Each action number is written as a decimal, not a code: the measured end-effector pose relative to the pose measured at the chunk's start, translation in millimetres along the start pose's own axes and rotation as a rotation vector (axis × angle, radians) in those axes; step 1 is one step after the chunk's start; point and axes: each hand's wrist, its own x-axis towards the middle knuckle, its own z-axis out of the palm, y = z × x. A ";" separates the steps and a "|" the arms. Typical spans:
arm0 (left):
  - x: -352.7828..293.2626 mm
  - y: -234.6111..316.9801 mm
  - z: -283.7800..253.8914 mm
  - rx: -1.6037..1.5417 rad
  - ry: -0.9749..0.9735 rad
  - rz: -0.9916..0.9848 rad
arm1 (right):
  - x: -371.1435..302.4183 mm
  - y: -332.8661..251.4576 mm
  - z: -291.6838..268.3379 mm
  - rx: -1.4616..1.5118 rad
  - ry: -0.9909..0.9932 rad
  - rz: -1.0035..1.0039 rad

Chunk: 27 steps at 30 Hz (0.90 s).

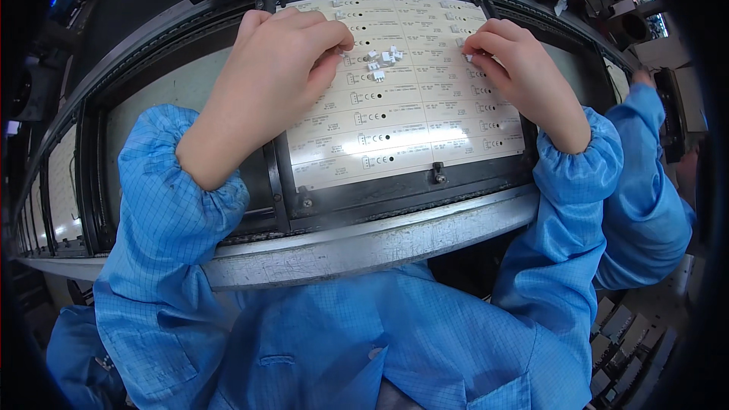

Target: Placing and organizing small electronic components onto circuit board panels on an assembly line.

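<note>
Connectors (392, 55) between left hand (282, 59) and right hand (522, 57); both curled

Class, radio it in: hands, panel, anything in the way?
Left hand over left of panel, grip unclear. Right hand over right, pinching white part. Panel lies in frame. Loose parts between hands; no blockage seen.

Board panel (410, 110): smooth, glossy, glare-streaked
Small connectors (379, 75): white, plastic-looking
Carrier frame (357, 209): dark, mostly matt
Front rail (380, 247): bare metal, scuffed
Sleeves (163, 235): woven cloth, fine-gridded, faint sheen
</note>
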 end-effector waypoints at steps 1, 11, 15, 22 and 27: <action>0.4 -0.6 1.0 0.000 0.000 0.000 | 0.5 0.3 0.4 0.000 0.000 0.000; 1.9 0.4 1.8 0.014 -0.020 -0.019 | 4.1 0.6 1.4 -0.056 0.015 -0.058; 3.4 -0.3 3.4 0.003 0.000 0.010 | 7.0 -0.4 2.1 -0.113 0.016 -0.095; 10.6 9.2 0.6 -0.015 -0.048 -0.073 | 11.4 -9.1 8.8 -0.118 0.167 -0.089; 10.9 1.9 3.9 -0.064 -0.004 -0.031 | 33.7 -41.1 28.9 0.272 0.083 -0.043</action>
